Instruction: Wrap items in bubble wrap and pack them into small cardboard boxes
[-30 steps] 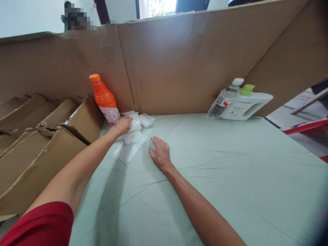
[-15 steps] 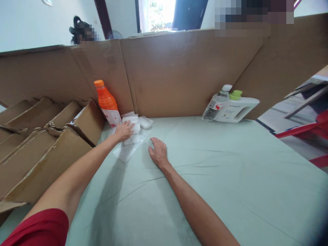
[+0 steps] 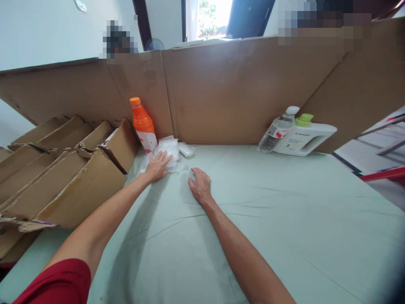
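Note:
My left hand (image 3: pixel 158 166) lies with its fingers spread over a pile of bubble wrap (image 3: pixel 169 147) at the back left of the table, pressing on its front part. A smaller clear plastic packet (image 3: pixel 186 149) lies just right of the pile. Directly behind my left hand, an orange bottle (image 3: pixel 144 122) with a white label leans against the cardboard wall. My right hand (image 3: pixel 200 184) rests on the green tablecloth, a short way right of the wrap, holding nothing. Its fingers are loosely bent and apart.
Cardboard boxes with dividers (image 3: pixel 79 181) stand along the left side. A clear water bottle (image 3: pixel 278 131) leans beside a white jug with a green cap (image 3: pixel 305 137) at the back right. A tall cardboard wall (image 3: pixel 221 93) borders the back, with people beyond it.
The loose bubble wrap sheet that stuck out toward me is no longer spread there; the wrap is bunched further back under my left hand. The view has turned slightly left. My right hand stays nearly put.

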Tool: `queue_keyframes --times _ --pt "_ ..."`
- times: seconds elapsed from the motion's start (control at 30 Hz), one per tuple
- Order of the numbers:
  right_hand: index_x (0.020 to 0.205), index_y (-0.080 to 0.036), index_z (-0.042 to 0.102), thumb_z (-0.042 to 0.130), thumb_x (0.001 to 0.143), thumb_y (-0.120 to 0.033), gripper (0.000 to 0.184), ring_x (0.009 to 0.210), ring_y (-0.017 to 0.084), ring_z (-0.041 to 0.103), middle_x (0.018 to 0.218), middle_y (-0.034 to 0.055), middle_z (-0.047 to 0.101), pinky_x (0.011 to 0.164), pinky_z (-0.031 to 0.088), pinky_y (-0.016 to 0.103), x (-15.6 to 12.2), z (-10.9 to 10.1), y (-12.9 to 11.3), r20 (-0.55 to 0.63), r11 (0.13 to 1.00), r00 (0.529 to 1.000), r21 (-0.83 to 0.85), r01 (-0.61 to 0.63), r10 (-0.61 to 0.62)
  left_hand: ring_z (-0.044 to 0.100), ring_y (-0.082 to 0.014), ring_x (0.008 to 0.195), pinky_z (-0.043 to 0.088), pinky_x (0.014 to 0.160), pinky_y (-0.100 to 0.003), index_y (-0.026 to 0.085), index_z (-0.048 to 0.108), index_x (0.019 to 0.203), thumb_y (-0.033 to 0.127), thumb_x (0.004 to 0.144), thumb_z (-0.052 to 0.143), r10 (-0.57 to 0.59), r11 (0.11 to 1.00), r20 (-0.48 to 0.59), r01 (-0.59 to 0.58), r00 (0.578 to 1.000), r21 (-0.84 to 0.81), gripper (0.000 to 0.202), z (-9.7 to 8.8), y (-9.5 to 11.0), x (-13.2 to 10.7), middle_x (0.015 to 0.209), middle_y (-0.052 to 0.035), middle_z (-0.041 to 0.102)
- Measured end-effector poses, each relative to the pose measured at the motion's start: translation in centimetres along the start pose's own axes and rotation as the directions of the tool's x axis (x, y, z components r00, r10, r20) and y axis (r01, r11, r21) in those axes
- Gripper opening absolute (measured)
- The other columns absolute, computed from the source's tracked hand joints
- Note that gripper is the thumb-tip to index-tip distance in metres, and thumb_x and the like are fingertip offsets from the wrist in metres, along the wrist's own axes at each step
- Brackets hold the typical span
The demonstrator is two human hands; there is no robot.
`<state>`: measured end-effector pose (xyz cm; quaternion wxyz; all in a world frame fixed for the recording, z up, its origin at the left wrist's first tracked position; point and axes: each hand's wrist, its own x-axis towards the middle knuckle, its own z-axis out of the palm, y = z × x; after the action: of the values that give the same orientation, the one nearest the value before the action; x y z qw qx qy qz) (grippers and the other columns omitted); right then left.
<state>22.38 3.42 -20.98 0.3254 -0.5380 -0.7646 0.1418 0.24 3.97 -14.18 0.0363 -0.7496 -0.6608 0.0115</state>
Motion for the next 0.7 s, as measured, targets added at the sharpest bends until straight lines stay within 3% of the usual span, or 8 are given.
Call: queue_keyframes --times 0.1,0.17,0.3,0.37,0.47,0.53,0.63,0.7 --pt "0.129 -0.017 0.063 0.055 0.084 -0.020 0.046 0.121 0.029 0.057 0.136 0.0127 0.064 0.103 0.040 0.041 0.1 0.2 0.2 -0.009 1.000 1.000 0.012 -0.011 0.011 0.024 -0.0384 0.153 0.013 0.119 -0.068 0.023 0.035 0.156 0.016 0.075 0.068 0.020 1.000 0.018 -0.019 1.000 -0.011 0.087 -0.9 0.0 0.0 0.166 -0.0194 0.026" --pt "0.129 -0.017 0.063 0.055 0.084 -0.020 0.046 0.120 0.029 0.057 0.136 0.0126 0.064 0.102 0.041 0.041 0.1 0.4 0.4 -0.017 1.000 1.000 0.025 -0.013 0.013 0.023 -0.0410 0.153 0.015 0.119 -0.068 0.019 0.034 0.156 0.022 0.074 0.072 0.010 1.000 0.007 -0.010 1.000 -0.029 0.091 -1.7 0.9 -1.4 0.166 -0.0228 0.024" --pt "0.126 -0.016 0.063 0.053 0.082 -0.021 0.046 0.120 0.031 0.057 0.134 0.0145 0.064 0.103 0.041 0.045 0.4 0.8 1.0 -0.043 0.998 0.999 0.069 -0.013 0.016 0.019 -0.0385 0.155 0.016 0.121 -0.062 0.021 0.032 0.156 0.033 0.080 0.069 -0.024 0.999 -0.091 0.020 0.996 -0.045 0.085 -4.1 3.1 -8.4 0.167 -0.0204 0.021" --pt "0.124 -0.016 0.064 0.052 0.081 -0.022 0.045 0.120 0.031 0.057 0.132 0.0155 0.065 0.105 0.041 0.047 0.6 0.9 1.3 -0.055 0.995 0.998 0.100 -0.016 0.021 0.019 -0.0365 0.155 0.015 0.123 -0.060 0.023 0.038 0.153 0.032 0.085 0.065 -0.012 1.000 -0.259 0.009 0.966 -0.013 0.074 -5.9 3.0 -13.1 0.166 -0.0177 0.027" --pt "0.119 -0.014 0.066 0.051 0.078 -0.023 0.044 0.119 0.031 0.059 0.129 0.0168 0.066 0.107 0.042 0.048 1.2 0.8 1.5 -0.056 0.987 0.998 0.160 -0.030 0.039 0.027 -0.0367 0.152 0.018 0.123 -0.059 0.019 0.048 0.146 0.029 0.090 0.059 -0.038 0.991 -0.552 0.101 0.833 0.084 0.058 -9.3 0.6 -19.6 0.159 -0.0204 0.039" --pt "0.114 -0.013 0.067 0.052 0.075 -0.023 0.043 0.116 0.031 0.060 0.125 0.0175 0.068 0.108 0.042 0.048 1.7 0.6 1.4 -0.046 0.978 0.997 0.203 -0.048 0.059 0.040 -0.0374 0.145 0.020 0.121 -0.060 0.013 0.051 0.142 0.026 0.093 0.053 -0.137 0.964 -0.631 0.249 0.764 0.092 0.051 -11.1 -2.1 -22.6 0.148 -0.0233 0.051" --pt "0.105 -0.015 0.070 0.055 0.070 -0.024 0.039 0.108 0.029 0.064 0.115 0.0153 0.072 0.106 0.045 0.048 2.5 -0.3 0.9 -0.010 0.961 0.996 0.265 -0.078 0.083 0.066 -0.0359 0.113 0.034 0.112 -0.059 0.008 0.053 0.139 0.019 0.091 0.047 -0.326 0.908 -0.532 0.416 0.782 0.055 0.050 -12.0 -5.9 -24.7 0.112 -0.0213 0.072" --pt "0.100 -0.015 0.071 0.058 0.069 -0.027 0.036 0.102 0.029 0.066 0.107 0.0139 0.074 0.099 0.050 0.049 2.9 -1.3 0.3 0.019 0.947 0.995 0.306 -0.096 0.095 0.070 -0.0337 0.094 0.045 0.100 -0.053 0.008 0.056 0.136 0.015 0.089 0.043 -0.395 0.894 -0.434 0.448 0.810 0.022 0.050 -11.4 -7.4 -25.1 0.093 -0.0172 0.075"
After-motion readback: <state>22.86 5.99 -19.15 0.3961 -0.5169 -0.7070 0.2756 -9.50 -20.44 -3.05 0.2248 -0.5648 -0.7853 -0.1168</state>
